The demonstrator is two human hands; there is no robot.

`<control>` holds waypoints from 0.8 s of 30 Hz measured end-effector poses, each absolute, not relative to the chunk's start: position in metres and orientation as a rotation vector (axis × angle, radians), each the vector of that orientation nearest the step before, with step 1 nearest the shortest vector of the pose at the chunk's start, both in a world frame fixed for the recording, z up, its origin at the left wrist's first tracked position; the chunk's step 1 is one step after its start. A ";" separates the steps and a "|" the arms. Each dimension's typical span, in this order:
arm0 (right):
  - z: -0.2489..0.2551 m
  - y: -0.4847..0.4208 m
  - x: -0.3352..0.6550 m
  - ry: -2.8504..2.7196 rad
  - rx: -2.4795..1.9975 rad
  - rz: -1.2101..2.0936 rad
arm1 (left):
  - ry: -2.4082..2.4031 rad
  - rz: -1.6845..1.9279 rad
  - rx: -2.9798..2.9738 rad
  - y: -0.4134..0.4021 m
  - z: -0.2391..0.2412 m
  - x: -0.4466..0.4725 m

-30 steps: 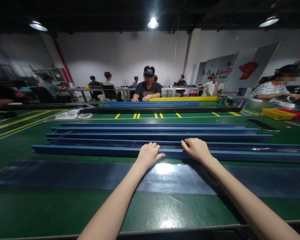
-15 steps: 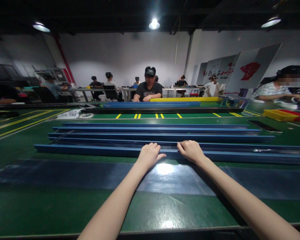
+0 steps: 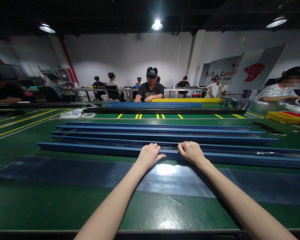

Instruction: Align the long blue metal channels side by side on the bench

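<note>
A long blue channel (image 3: 90,147) lies across the table, nearest me of several alike. My left hand (image 3: 149,155) rests over its near wall, fingers bent across the top edge and thumb pointing right. A short way to the right, my right hand (image 3: 191,152) grips the same wall with its fingers curled over it; the fingertips are partly hidden. Shiny clear film shows inside the channel. In front of it, under my forearms, a wide transparent plastic strip (image 3: 65,173) lies flat.
More blue channels (image 3: 160,135) lie just behind on the green table (image 3: 52,210). A phone (image 3: 268,128) and a yellow tray (image 3: 284,117) are at the right. Farther back are a black bar (image 3: 165,110) and a yellow channel (image 3: 187,100). A person (image 3: 150,90) sits opposite.
The view has turned slightly left, so the background sits farther right. Both hands keep their hold on the near blue channel; its left end appears slightly higher and farther right.
</note>
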State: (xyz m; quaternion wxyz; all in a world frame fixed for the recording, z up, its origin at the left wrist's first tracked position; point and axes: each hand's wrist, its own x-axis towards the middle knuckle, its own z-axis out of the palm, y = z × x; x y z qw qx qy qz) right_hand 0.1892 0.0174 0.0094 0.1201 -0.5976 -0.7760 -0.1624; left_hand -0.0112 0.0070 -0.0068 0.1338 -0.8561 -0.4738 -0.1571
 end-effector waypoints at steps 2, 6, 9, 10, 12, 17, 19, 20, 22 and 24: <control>0.009 0.017 0.189 -2.261 -1.748 -0.476 | -1.373 -0.451 -2.478 0.007 -0.006 -0.011; 0.011 0.017 0.188 -2.255 -1.782 -0.474 | -1.356 -0.449 -2.467 0.008 -0.007 -0.012; 0.013 0.018 0.191 -2.248 -1.828 -0.471 | -1.339 -0.436 -2.458 0.009 -0.007 -0.013; 0.013 0.018 0.193 -2.244 -1.847 -0.473 | -1.337 -0.429 -2.455 0.009 -0.007 -0.013; 0.013 0.019 0.199 -2.231 -1.889 -0.480 | -1.339 -0.418 -2.447 0.009 -0.007 -0.013; 0.013 0.019 0.220 -2.152 -1.997 -0.496 | -1.329 -0.401 -2.457 0.007 -0.005 -0.014; 0.013 0.019 0.229 -2.134 -2.017 -0.498 | -1.329 -0.393 -2.462 0.006 -0.004 -0.015; 0.013 0.019 0.233 -2.127 -2.023 -0.497 | -1.330 -0.390 -2.462 0.006 -0.004 -0.015; 0.013 0.019 0.238 -2.114 -2.031 -0.493 | -1.330 -0.382 -2.462 0.006 -0.004 -0.014; 0.013 0.019 0.240 -2.101 -2.033 -0.494 | -1.328 -0.375 -2.462 0.006 -0.003 -0.014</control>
